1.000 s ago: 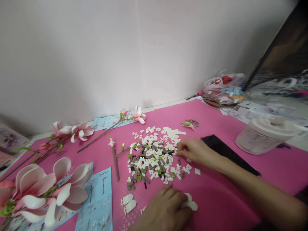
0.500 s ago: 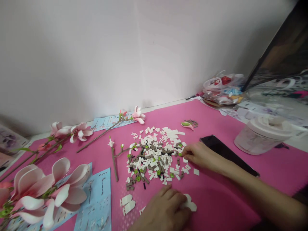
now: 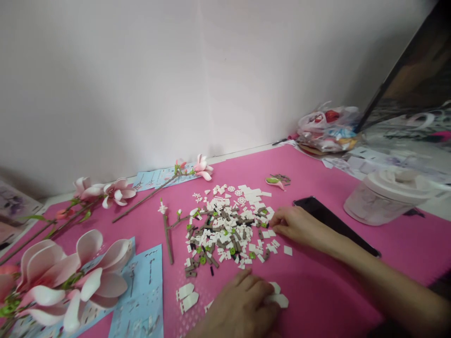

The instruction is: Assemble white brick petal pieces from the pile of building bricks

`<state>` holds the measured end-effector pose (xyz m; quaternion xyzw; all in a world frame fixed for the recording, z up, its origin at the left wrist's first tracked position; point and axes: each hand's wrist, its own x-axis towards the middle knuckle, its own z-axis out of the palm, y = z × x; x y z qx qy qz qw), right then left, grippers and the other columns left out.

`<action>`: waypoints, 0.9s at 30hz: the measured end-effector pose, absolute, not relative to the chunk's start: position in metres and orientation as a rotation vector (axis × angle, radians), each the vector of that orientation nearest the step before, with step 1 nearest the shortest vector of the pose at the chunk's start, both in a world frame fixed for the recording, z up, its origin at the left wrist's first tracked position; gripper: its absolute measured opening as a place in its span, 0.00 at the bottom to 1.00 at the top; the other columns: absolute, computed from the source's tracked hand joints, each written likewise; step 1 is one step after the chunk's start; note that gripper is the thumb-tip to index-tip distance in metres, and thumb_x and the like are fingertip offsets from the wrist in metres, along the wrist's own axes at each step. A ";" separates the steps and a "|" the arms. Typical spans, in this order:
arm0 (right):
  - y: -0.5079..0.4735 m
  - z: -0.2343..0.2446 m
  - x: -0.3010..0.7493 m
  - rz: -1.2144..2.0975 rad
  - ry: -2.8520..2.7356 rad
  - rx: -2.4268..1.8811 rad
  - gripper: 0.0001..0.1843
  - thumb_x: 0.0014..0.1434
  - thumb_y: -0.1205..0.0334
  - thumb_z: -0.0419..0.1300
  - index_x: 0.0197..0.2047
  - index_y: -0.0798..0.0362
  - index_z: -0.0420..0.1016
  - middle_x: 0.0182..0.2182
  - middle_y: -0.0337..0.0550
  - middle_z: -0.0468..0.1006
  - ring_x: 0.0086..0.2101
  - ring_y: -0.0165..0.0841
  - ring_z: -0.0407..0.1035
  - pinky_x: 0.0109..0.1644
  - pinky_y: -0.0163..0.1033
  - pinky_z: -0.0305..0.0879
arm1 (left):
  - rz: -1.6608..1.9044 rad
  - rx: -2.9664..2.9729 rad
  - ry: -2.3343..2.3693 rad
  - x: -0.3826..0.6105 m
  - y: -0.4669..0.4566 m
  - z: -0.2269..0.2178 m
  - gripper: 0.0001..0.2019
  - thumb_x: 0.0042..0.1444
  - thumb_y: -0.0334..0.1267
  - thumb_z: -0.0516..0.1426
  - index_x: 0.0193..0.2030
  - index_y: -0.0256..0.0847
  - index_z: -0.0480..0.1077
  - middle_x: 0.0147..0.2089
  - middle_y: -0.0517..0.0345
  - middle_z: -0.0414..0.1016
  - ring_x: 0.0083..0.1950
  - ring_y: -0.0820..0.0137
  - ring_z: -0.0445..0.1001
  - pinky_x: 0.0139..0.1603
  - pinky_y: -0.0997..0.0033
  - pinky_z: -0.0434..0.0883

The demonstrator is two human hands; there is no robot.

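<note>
My left hand is at the bottom centre, fingers curled, with white pointed building-block plates showing between its thumb and forefinger. My right hand rests at the right edge of a pile of loose building-block pieces, its fingertips pinched together near some white tiles; whatever is in them is hidden. White, grey-brown, green and a few black pieces make up the pile. Two white pointed plate assemblies lie left of my left hand. A grey-brown twig with white tips lies left of the pile.
Built pink-and-white magnolia flowers and blue instruction sheets cover the left side. Beside my right forearm lies a dark phone; a lidded white container stands farther right. Plastic bags sit at the back right.
My right hand has shifted slightly to the right along the pile's edge. My left hand and the white plates in it stay almost in place.
</note>
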<state>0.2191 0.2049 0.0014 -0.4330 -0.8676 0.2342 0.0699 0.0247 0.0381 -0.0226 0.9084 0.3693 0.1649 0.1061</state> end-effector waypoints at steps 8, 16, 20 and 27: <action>0.195 -0.006 0.205 0.626 -2.643 -1.254 0.09 0.50 0.71 0.56 0.23 0.54 0.75 0.16 0.36 0.71 0.19 0.27 0.60 0.24 0.34 0.47 | 0.641 2.751 1.107 0.027 0.039 -0.035 0.16 0.65 0.49 0.52 0.49 0.41 0.72 0.47 0.56 0.76 0.46 0.67 0.73 0.61 0.59 0.66; 0.184 0.004 0.156 0.558 -2.602 -1.039 0.09 0.55 0.72 0.56 0.28 0.53 0.76 0.29 0.40 0.77 0.30 0.30 0.67 0.33 0.33 0.54 | 0.783 2.790 1.092 0.028 0.042 -0.047 0.13 0.65 0.46 0.53 0.44 0.40 0.73 0.45 0.58 0.76 0.43 0.69 0.73 0.57 0.61 0.68; 0.179 0.001 0.131 0.547 -2.580 -1.009 0.06 0.54 0.69 0.59 0.29 0.53 0.76 0.29 0.41 0.77 0.30 0.31 0.66 0.32 0.34 0.53 | 0.727 2.763 1.116 0.028 0.040 -0.042 0.14 0.64 0.47 0.53 0.46 0.40 0.73 0.46 0.57 0.76 0.46 0.68 0.73 0.61 0.61 0.65; 0.191 0.011 0.144 0.674 -2.487 -1.083 0.08 0.58 0.66 0.55 0.31 0.54 0.75 0.31 0.41 0.78 0.32 0.31 0.68 0.34 0.33 0.57 | 0.737 2.785 1.102 0.026 0.041 -0.042 0.15 0.64 0.48 0.54 0.47 0.40 0.72 0.46 0.57 0.75 0.44 0.67 0.73 0.57 0.60 0.68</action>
